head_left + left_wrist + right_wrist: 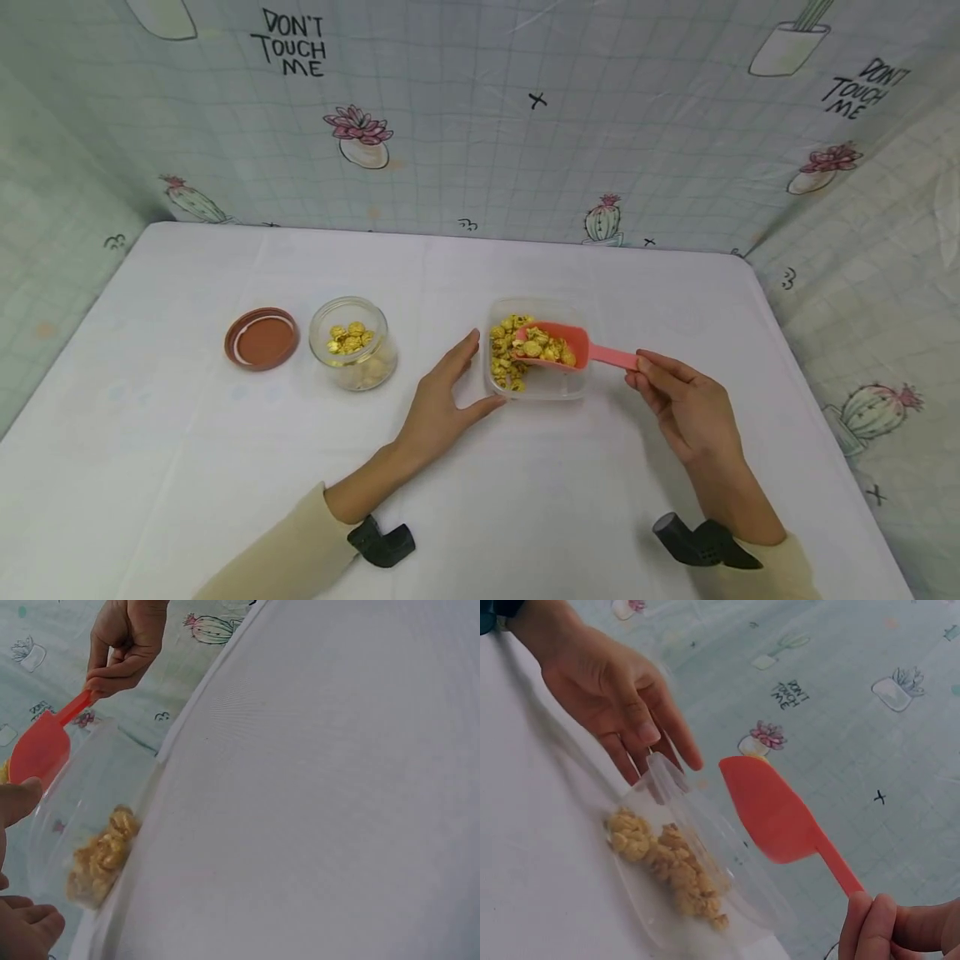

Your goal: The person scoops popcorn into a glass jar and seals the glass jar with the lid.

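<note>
Nearest me, at the right of the frame, the right hand (693,408) pinches the end of the scoop's handle (615,357). Left of centre, the left hand (442,408) is wide, thumb and fingers spread about the lower-left corner of the clear container (555,385) and gripping nothing; whether the fingertips actually touch its wall I can't fairly say, as the wrist views are dim there.

What I watch is how the red scoop (581,343) lies: its long axis runs nearly level across the frame, handle to the right, mouth to the left, with the bowl above the container at centre. It is loaded with yellow popcorn (547,348). The right hand controls it; the left hand is nearer the mouth. More popcorn sits along the container's left side on the white worktop (525,483).

Well apart, left of centre, I have an open jar (371,375) with popcorn inside, and just beside it a brown lid (266,340). Patterned cloth (465,167) fills the top of the frame.
</note>
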### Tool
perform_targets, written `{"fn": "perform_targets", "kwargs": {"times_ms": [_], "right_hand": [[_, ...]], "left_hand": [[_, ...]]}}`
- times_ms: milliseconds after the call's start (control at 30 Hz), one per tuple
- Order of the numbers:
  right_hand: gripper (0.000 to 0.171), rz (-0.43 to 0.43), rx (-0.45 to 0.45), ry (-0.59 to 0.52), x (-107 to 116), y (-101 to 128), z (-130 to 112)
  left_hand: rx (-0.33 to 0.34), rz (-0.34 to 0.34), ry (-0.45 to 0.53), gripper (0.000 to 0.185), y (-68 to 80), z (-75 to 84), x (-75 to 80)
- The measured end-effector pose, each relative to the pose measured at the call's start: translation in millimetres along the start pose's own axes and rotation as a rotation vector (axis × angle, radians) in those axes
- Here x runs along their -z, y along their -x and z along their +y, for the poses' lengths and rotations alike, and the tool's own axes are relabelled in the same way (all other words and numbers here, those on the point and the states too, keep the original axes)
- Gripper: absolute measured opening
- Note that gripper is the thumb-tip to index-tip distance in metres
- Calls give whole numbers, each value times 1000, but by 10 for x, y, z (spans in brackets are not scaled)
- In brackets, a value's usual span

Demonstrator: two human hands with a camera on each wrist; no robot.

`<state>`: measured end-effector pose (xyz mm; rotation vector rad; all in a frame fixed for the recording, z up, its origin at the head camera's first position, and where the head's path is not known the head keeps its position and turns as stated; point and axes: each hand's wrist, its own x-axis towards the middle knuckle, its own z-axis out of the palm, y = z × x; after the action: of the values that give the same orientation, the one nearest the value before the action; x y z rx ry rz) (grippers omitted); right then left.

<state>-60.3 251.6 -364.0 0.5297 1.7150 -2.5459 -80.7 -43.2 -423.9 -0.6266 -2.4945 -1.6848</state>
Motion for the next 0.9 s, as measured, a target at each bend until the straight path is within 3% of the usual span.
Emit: {"fn": "perform_targets", "kwargs": {"times_ms": [267, 400, 567, 667, 900], "right_hand": [[19, -58, 22, -6, -197, -13, -87], [23, -65, 23, -9, -351, -21, -136], [25, -76, 22, 8, -537, -42, -162], [25, -87, 14, 11, -637, -61, -158], [40, -84, -10, 32, -883, -107, -144]], "left_hand": [[-47, 53, -5, 87, 101, 181, 354], [-168, 111, 29, 90, 145, 345, 558], [-317, 211, -15, 95, 178, 461, 824], [-314, 269, -45, 97, 199, 441, 980], [-211, 350, -106, 101, 267, 263, 1283]]}}
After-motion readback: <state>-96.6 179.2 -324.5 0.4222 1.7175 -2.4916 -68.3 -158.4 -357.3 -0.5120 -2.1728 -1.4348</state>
